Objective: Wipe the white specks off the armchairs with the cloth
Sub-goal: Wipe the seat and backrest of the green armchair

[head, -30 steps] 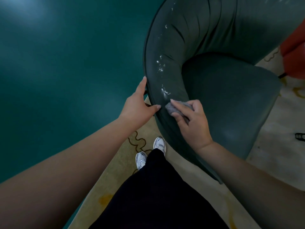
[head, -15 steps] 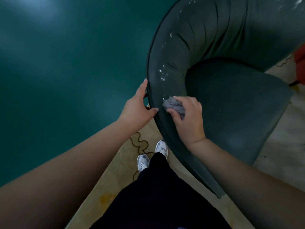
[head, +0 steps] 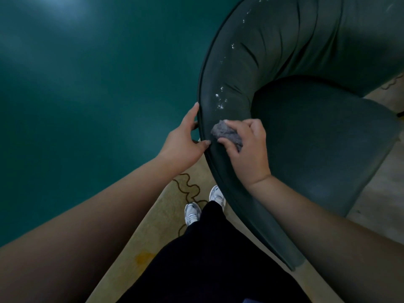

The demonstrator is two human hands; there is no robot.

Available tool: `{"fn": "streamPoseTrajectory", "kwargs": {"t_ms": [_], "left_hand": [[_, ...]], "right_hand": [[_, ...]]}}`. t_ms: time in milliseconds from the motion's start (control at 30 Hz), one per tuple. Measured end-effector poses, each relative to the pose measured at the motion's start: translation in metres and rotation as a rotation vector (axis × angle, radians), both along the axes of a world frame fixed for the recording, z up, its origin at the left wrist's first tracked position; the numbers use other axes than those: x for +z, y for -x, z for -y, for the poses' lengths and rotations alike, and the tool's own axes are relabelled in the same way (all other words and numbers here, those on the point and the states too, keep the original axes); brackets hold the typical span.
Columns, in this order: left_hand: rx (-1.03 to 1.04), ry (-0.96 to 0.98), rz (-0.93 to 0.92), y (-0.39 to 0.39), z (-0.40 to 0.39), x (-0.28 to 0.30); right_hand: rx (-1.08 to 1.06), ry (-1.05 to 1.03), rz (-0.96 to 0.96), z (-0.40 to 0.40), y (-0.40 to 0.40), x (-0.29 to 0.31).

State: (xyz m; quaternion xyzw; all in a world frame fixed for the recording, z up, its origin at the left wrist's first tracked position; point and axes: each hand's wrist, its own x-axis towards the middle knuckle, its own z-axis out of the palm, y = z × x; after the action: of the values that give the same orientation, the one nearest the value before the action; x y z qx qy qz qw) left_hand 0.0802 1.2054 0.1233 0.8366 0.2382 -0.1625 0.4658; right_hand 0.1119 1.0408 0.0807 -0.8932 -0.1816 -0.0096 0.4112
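The armchair (head: 306,132) runs off the picture at 12 and 3 o'clock, so its backrest top and far arm are cut away. Most of the cloth (head: 227,134) is buried under the right hand (head: 247,149). The left hand (head: 185,141) hides its fingers (all but thumb and forefinger) behind the chair's outer rim. Both forearms leave the frame at 6 to 8 o'clock. The 2 shoes (head: 193,212) are partly covered by black trousers (head: 209,259). The farthest white specks (head: 219,99) near 12 o'clock are too faint to separate.
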Motion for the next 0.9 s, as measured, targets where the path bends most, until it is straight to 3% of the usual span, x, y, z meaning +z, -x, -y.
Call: {"fn": "streamPoseTrajectory", "kwargs": {"t_ms": [167, 400, 600, 900], "left_hand": [[0.006, -0.001, 0.008, -0.004, -0.002, -0.003], [0.038, 0.039, 0.007, -0.014, -0.005, -0.009], [0.076, 0.111, 0.039, -0.019, -0.01, -0.014], [0.031, 0.108, 0.029, -0.044, -0.022, -0.015]], "right_hand": [[0.02, -0.012, 0.019, 0.018, 0.026, -0.002], [-0.013, 0.024, 0.048, -0.013, -0.025, 0.002], [0.037, -0.006, 0.022, 0.01, 0.016, 0.002], [-0.074, -0.02, 0.003, -0.03, -0.049, 0.007]]}}
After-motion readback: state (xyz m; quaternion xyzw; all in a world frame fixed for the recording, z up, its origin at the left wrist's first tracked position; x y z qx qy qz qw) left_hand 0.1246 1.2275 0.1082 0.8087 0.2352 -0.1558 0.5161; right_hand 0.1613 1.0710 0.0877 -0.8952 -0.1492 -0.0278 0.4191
